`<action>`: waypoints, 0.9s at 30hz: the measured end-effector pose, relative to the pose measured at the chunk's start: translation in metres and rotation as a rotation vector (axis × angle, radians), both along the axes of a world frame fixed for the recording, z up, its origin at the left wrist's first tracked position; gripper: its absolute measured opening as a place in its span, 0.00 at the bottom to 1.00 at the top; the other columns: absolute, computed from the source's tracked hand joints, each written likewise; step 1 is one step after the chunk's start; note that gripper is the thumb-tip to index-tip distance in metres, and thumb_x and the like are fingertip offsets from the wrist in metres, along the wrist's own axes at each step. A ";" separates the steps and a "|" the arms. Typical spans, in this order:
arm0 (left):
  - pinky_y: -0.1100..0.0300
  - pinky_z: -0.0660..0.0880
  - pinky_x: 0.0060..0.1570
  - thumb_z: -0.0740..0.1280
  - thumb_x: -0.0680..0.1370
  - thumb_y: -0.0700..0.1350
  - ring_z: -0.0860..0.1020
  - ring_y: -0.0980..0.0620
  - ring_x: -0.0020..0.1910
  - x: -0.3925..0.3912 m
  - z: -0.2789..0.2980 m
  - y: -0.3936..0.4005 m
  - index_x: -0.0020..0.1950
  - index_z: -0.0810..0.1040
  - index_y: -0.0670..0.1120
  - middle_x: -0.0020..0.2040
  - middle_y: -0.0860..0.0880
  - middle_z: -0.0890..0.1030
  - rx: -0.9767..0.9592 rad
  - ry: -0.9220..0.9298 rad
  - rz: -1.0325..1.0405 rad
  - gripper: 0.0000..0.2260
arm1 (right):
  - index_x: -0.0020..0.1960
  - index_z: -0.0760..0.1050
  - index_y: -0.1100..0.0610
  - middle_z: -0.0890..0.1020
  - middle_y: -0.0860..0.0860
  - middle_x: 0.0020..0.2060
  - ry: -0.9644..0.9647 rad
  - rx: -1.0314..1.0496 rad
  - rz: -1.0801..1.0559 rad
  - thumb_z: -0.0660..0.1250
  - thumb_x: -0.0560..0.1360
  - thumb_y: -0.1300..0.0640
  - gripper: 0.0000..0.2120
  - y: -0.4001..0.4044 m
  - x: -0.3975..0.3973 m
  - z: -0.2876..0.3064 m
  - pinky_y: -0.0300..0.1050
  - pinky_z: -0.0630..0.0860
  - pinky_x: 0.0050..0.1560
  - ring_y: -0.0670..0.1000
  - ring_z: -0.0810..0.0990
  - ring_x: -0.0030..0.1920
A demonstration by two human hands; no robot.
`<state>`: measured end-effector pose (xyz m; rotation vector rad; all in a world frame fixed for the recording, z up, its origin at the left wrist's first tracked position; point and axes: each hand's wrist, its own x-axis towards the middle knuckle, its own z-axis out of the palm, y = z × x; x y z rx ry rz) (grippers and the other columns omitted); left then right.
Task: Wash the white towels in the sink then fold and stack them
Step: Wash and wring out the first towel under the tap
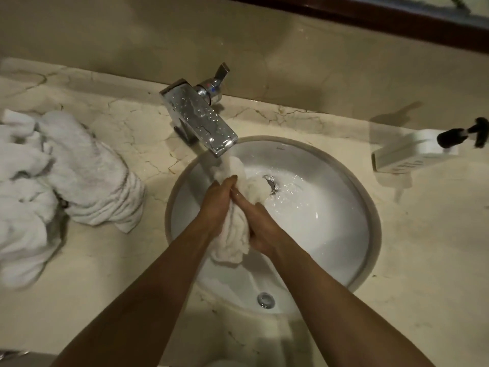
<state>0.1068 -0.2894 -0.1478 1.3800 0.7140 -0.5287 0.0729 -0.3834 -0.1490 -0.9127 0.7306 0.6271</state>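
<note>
Water ran from the square chrome faucet [201,120] onto the far end of a bunched, wet white terry towel [232,242], which lay over the round white porcelain sink [344,234] with its long axis running from the spout toward the person. The left hand [215,207] gripped it from the left side and the right hand [258,226] from the right, fingers of both curled round the cloth and pointing toward the spout, so the towel sat squeezed between the two palms with one end bulging out beyond the fingertips under the stream and the other hanging out below the heels of the hands. Neither hand was nearer; they held it at about the same height along its length. Judging from that, any wringing or rubbing would run along this spout-to-person axis, with the hands working against each other across it. A heap of crumpled white towels [66,181] lay on the cream marble desk [423,247] well to the left of the sink, nearer the left hand. A white soap dispenser with a black pump [423,149] stood at the right.
</note>
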 end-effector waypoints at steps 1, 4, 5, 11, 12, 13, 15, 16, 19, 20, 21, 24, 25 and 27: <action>0.62 0.79 0.40 0.61 0.83 0.51 0.84 0.51 0.42 -0.001 0.002 0.001 0.57 0.80 0.43 0.44 0.46 0.85 0.040 -0.022 -0.043 0.14 | 0.63 0.79 0.65 0.84 0.63 0.55 0.000 -0.043 -0.020 0.72 0.78 0.50 0.22 0.000 0.005 0.003 0.54 0.79 0.63 0.59 0.84 0.57; 0.59 0.79 0.40 0.61 0.83 0.52 0.85 0.48 0.44 -0.005 0.002 0.013 0.56 0.82 0.44 0.45 0.46 0.86 0.111 -0.063 -0.069 0.14 | 0.55 0.80 0.66 0.85 0.61 0.50 -0.038 -0.114 -0.190 0.70 0.78 0.55 0.13 -0.003 0.022 0.011 0.46 0.83 0.47 0.55 0.86 0.48; 0.58 0.79 0.40 0.64 0.82 0.50 0.86 0.47 0.46 -0.004 0.003 0.017 0.56 0.82 0.43 0.45 0.46 0.87 0.076 -0.074 -0.037 0.13 | 0.55 0.80 0.66 0.85 0.61 0.49 -0.053 -0.090 -0.243 0.70 0.79 0.57 0.12 -0.005 0.025 0.012 0.45 0.83 0.45 0.54 0.87 0.47; 0.49 0.82 0.52 0.72 0.75 0.41 0.85 0.45 0.47 0.005 0.015 0.021 0.54 0.81 0.44 0.50 0.41 0.86 0.015 -0.073 -0.075 0.08 | 0.72 0.72 0.59 0.82 0.59 0.62 -0.056 -0.011 0.049 0.61 0.83 0.45 0.24 -0.008 -0.002 0.000 0.52 0.80 0.58 0.57 0.82 0.61; 0.46 0.81 0.53 0.71 0.74 0.39 0.85 0.44 0.47 0.002 0.016 0.025 0.54 0.81 0.45 0.51 0.41 0.86 0.031 -0.067 -0.117 0.10 | 0.71 0.73 0.57 0.83 0.57 0.60 -0.073 -0.086 0.106 0.60 0.83 0.43 0.23 -0.009 -0.003 0.000 0.52 0.79 0.62 0.55 0.82 0.61; 0.44 0.80 0.55 0.69 0.71 0.40 0.85 0.43 0.49 -0.003 0.019 0.031 0.56 0.81 0.45 0.51 0.41 0.86 0.018 -0.073 -0.149 0.14 | 0.70 0.74 0.56 0.84 0.55 0.59 -0.111 -0.142 0.134 0.59 0.84 0.44 0.22 -0.013 -0.002 0.000 0.51 0.77 0.64 0.54 0.83 0.61; 0.44 0.80 0.56 0.66 0.68 0.40 0.83 0.39 0.54 -0.017 0.029 0.041 0.58 0.82 0.44 0.51 0.41 0.86 -0.060 -0.073 -0.103 0.19 | 0.67 0.76 0.56 0.85 0.54 0.57 -0.223 -0.232 0.145 0.61 0.84 0.52 0.15 -0.020 0.006 0.010 0.51 0.77 0.63 0.56 0.83 0.60; 0.47 0.81 0.53 0.65 0.69 0.39 0.83 0.40 0.55 -0.024 0.036 0.045 0.58 0.82 0.43 0.52 0.42 0.86 -0.123 -0.064 -0.049 0.18 | 0.64 0.77 0.56 0.85 0.56 0.55 -0.276 -0.280 0.147 0.62 0.83 0.56 0.12 -0.023 0.011 0.018 0.51 0.78 0.60 0.58 0.83 0.58; 0.54 0.81 0.48 0.58 0.78 0.36 0.84 0.45 0.54 -0.041 0.047 0.048 0.56 0.82 0.45 0.51 0.45 0.86 -0.224 -0.066 0.003 0.15 | 0.65 0.74 0.59 0.83 0.58 0.53 -0.338 -0.203 0.189 0.64 0.79 0.64 0.15 -0.024 0.018 0.025 0.53 0.78 0.53 0.58 0.83 0.52; 0.52 0.80 0.50 0.59 0.79 0.39 0.84 0.43 0.54 -0.042 0.041 0.046 0.57 0.82 0.45 0.51 0.45 0.86 -0.162 -0.062 0.017 0.13 | 0.67 0.73 0.58 0.83 0.57 0.55 -0.306 -0.179 0.225 0.66 0.79 0.63 0.16 -0.021 0.018 0.024 0.54 0.78 0.56 0.57 0.83 0.54; 0.50 0.79 0.54 0.64 0.78 0.45 0.84 0.42 0.54 -0.040 0.033 0.045 0.58 0.82 0.45 0.51 0.45 0.86 -0.061 -0.042 0.022 0.12 | 0.68 0.71 0.57 0.83 0.57 0.58 -0.256 -0.195 0.280 0.67 0.79 0.61 0.18 -0.017 0.015 0.016 0.53 0.79 0.59 0.57 0.83 0.57; 0.47 0.76 0.61 0.72 0.72 0.56 0.83 0.41 0.54 -0.029 0.005 0.040 0.58 0.81 0.41 0.51 0.43 0.85 0.144 0.086 -0.083 0.22 | 0.59 0.78 0.63 0.86 0.55 0.46 -0.082 -0.307 0.416 0.64 0.80 0.57 0.12 -0.006 0.012 0.004 0.42 0.81 0.46 0.52 0.85 0.47; 0.48 0.75 0.62 0.70 0.76 0.54 0.81 0.39 0.57 -0.026 -0.001 0.035 0.59 0.80 0.39 0.54 0.41 0.84 0.253 0.092 -0.179 0.20 | 0.52 0.80 0.65 0.85 0.53 0.38 -0.052 -0.363 0.390 0.63 0.80 0.59 0.10 -0.006 0.011 0.001 0.38 0.78 0.38 0.49 0.84 0.39; 0.48 0.71 0.64 0.61 0.83 0.54 0.78 0.38 0.61 -0.024 -0.007 0.031 0.63 0.79 0.39 0.59 0.38 0.81 0.549 0.039 -0.394 0.20 | 0.50 0.79 0.67 0.84 0.56 0.35 -0.020 -0.446 0.278 0.63 0.78 0.62 0.09 -0.010 0.013 -0.003 0.38 0.76 0.35 0.50 0.83 0.35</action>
